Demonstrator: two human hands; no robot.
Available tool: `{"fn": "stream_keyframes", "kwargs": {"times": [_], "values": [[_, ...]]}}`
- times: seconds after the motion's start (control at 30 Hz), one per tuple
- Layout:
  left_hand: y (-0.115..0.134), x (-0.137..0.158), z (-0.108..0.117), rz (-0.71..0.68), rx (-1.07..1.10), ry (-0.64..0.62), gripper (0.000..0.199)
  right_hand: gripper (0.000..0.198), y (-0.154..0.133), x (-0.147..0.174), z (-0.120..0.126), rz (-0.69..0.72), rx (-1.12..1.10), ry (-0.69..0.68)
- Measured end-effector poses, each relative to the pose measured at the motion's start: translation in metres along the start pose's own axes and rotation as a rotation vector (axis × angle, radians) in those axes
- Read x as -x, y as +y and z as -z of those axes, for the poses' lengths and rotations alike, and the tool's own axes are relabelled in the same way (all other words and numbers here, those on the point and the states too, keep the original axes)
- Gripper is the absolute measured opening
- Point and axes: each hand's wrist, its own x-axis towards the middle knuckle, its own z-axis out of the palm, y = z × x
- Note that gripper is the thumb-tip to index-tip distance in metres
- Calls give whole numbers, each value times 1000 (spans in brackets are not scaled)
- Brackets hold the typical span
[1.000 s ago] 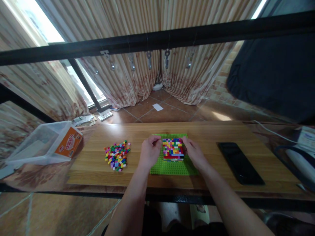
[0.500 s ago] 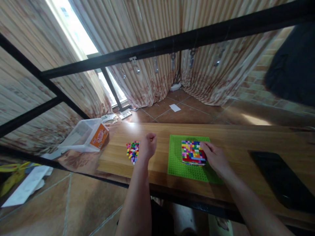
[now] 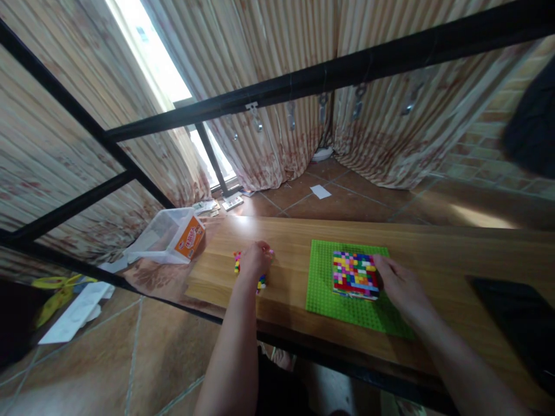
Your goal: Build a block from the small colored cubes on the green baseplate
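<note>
A: Left hand [image 3: 255,260] is over the loose bricks [image 3: 237,265], fingers curled, grip unclear. Hasty pinch could scatter them.

B: Yeah, and right hand [image 3: 399,284], fingers bent, is beside the brick block [image 3: 355,274] on the green baseplate [image 3: 319,277], hold unclear; leaning might skew it.

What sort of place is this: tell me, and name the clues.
Most likely a room in a home: long patterned curtains by a bright window, a tiled floor, and a stack of colourful toy bricks on a green baseplate suggest it.
</note>
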Motion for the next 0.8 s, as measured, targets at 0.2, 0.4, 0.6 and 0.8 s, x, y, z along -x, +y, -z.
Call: {"fn": "stream_keyframes", "kwargs": {"times": [0.2,0.4,0.6,0.8], "values": [[10,-2,-9,7,-294,-89,22,50,-4,2,1,3,43,-22],[14,-2,-10,10,-332,-100,23,50,-9,4,1,-6,10,-36],[26,-2,-10,-64,-220,-40,19,51,-8,1,-1,7,-35,-15],[69,26,-25,-381,386,-51,12,52,-7,-2,-2,16,-98,0]]}}
